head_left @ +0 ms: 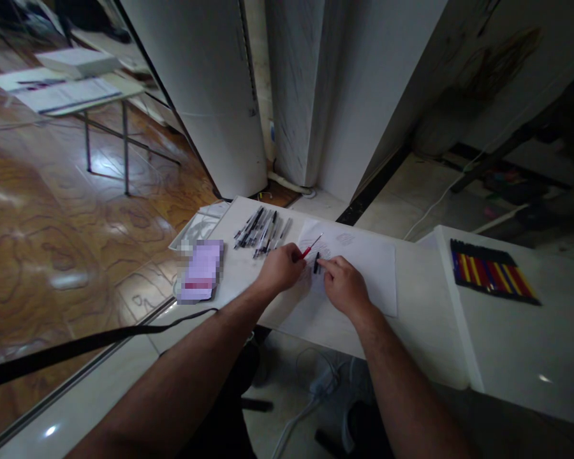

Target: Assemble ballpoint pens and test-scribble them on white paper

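My left hand (pixel 284 268) is closed around a pen with a red barrel (pixel 305 252), its thin, pale tip end pointing up and right over the paper. To its right, my right hand (pixel 345 284) has its fingertips at a small black pen cap (pixel 316 262), with the other fingers curled in. Beneath both hands is a white sheet of paper (pixel 380 280) with scribbled pen marks on it. A loose pile of pens (pixel 261 233), clear and black, lies just beyond my left hand.
A phone with a blurred purple screen (pixel 201 271) lies at the white table's (pixel 423 299) left edge. On an adjoining surface to the right is a row of coloured pens (pixel 492 271). A black strap (pixel 100 341) crosses at lower left; white cables (pixel 316 392) hang below the table.
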{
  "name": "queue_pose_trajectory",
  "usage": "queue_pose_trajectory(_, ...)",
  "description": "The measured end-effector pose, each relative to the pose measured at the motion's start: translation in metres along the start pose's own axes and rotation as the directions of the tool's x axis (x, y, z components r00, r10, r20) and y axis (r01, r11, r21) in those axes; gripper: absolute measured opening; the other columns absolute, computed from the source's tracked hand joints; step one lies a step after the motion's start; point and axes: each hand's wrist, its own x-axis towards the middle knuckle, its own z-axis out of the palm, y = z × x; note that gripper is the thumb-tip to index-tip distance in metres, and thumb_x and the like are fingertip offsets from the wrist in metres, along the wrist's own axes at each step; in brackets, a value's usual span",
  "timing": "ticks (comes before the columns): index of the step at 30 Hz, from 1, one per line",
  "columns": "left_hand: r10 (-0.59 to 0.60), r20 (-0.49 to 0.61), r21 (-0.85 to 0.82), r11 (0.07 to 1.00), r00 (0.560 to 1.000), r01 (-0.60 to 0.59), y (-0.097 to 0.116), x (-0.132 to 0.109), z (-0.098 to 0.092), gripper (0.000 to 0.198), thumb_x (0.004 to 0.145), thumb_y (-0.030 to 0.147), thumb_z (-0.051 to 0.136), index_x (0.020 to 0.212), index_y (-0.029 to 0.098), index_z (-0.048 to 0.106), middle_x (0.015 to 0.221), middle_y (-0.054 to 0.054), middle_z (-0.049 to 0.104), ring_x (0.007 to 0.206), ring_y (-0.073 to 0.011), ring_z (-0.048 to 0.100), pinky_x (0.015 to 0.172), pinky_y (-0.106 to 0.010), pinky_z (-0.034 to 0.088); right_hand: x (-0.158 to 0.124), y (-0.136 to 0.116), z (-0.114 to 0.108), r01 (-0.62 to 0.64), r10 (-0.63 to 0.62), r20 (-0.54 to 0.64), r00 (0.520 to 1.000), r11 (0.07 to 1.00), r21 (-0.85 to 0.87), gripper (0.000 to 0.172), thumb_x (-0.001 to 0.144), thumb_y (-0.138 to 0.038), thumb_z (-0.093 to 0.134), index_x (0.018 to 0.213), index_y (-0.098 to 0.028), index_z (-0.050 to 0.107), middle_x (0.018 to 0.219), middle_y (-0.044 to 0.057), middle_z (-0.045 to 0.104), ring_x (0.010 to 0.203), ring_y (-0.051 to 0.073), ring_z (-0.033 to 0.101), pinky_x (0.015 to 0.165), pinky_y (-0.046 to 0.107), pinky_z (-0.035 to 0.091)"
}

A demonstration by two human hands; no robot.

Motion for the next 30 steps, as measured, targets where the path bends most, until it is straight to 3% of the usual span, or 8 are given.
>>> queue_pose_trajectory(5,0.003,-0.002,-0.001,1.000,1.000,-0.003,0.0002,-0.0005,0.0001,0.012,0.077,0.030,0.061,0.082,0.020,0.066,0.077,-0.002,0.069,0.067,-0.0156,0.059,0.058,-0.026,0.036,-0.0005,0.0007,0.0004,0.005,-0.005,0.027,1.000,1.000,0.001,0.038,0.087,-0.013,0.047,0.114,-0.026,0.069,0.102,0.004,0.065,0.094,0.016,0.060,0.085,0.024,0.045)
queue_pose_trajectory(11,0.009,0.007,-0.005,1.000,1.000,-0.009,0.0010,-0.0009,-0.0005,0.014,0.077,0.030,0.060,0.083,0.019,0.066,0.078,-0.003,0.069,0.068,-0.0159,0.058,0.059,-0.026,0.036,-0.0011,-0.0039,-0.0025,0.013,-0.013,0.045,0.999,1.000,-0.011,0.043,0.088,-0.013,0.046,0.126,-0.027,0.062,0.107,0.005,0.064,0.098,0.016,0.060,0.087,0.024,0.045)
queue_pose_trajectory(16,-0.006,0.019,0.011,1.000,1.000,0.006,0.0028,-0.0008,-0.0022,0.016,0.078,0.031,0.060,0.085,0.019,0.067,0.081,-0.004,0.070,0.071,-0.0168,0.060,0.061,-0.026,0.038,-0.0008,-0.0057,-0.0034,-0.018,0.020,0.069,0.997,1.000,-0.021,0.040,0.089,-0.014,0.047,0.120,-0.027,0.066,0.106,0.005,0.065,0.097,0.016,0.060,0.087,0.024,0.045)
queue_pose_trajectory(25,-0.003,0.014,0.003,1.000,1.000,0.003,0.0019,-0.0012,-0.0006,0.016,0.078,0.032,0.060,0.084,0.019,0.067,0.079,-0.004,0.069,0.069,-0.0167,0.059,0.060,-0.026,0.037,-0.0020,-0.0065,-0.0024,0.018,-0.016,0.055,0.998,1.000,-0.026,0.046,0.087,-0.013,0.047,0.129,-0.027,0.060,0.109,0.005,0.063,0.098,0.017,0.059,0.087,0.025,0.045)
queue_pose_trajectory(30,0.003,0.011,0.007,1.000,1.000,-0.003,0.0021,-0.0011,-0.0010,0.016,0.078,0.031,0.060,0.085,0.019,0.067,0.080,-0.004,0.069,0.070,-0.0168,0.060,0.062,-0.026,0.038,-0.0022,-0.0053,-0.0022,0.017,-0.015,0.051,0.999,0.999,-0.029,0.037,0.089,-0.015,0.046,0.118,-0.026,0.067,0.106,0.005,0.064,0.095,0.016,0.060,0.085,0.024,0.045)
